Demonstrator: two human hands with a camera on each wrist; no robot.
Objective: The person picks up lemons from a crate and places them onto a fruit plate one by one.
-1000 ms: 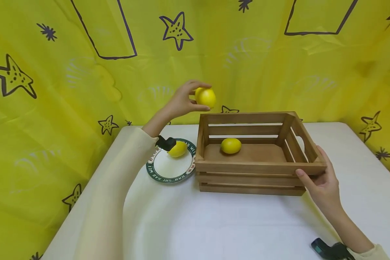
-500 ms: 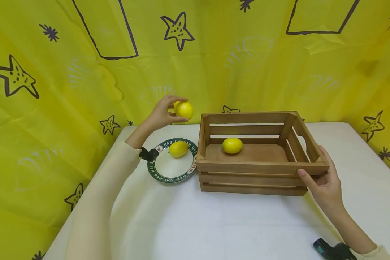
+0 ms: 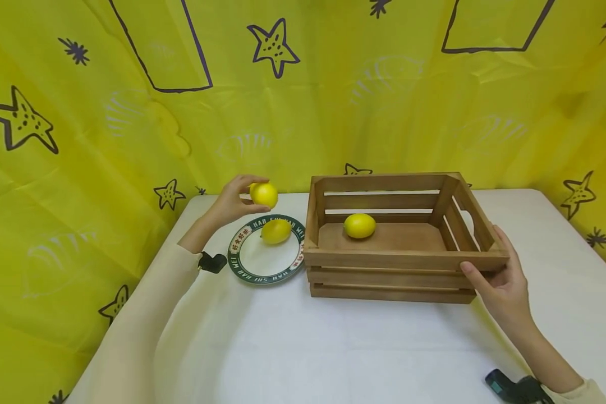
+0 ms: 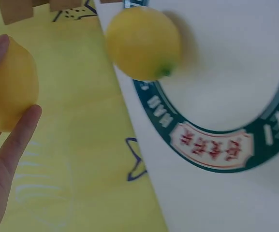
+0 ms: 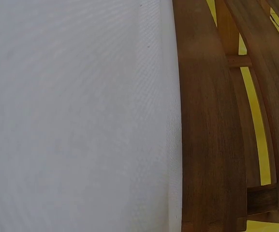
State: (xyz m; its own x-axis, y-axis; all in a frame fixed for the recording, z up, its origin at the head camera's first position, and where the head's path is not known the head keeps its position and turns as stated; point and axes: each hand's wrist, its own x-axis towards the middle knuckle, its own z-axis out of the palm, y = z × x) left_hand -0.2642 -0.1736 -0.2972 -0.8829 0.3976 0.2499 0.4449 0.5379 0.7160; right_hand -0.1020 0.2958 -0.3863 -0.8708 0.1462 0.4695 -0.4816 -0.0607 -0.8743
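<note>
My left hand pinches a yellow lemon between fingers and thumb, just above the far rim of a green-rimmed white plate. In the left wrist view the held lemon sits at the left edge. A second lemon lies on the plate. A third lemon rests inside the wooden crate. My right hand grips the crate's near right corner; the right wrist view shows only the crate's slats.
A white table carries everything. A yellow curtain with star prints hangs behind and to the left. Black wrist camera mounts show at each sleeve.
My left hand has carried the lemon leftward and down, from above the crate's left wall to just over the plate. The right hand and crate have stayed put.
</note>
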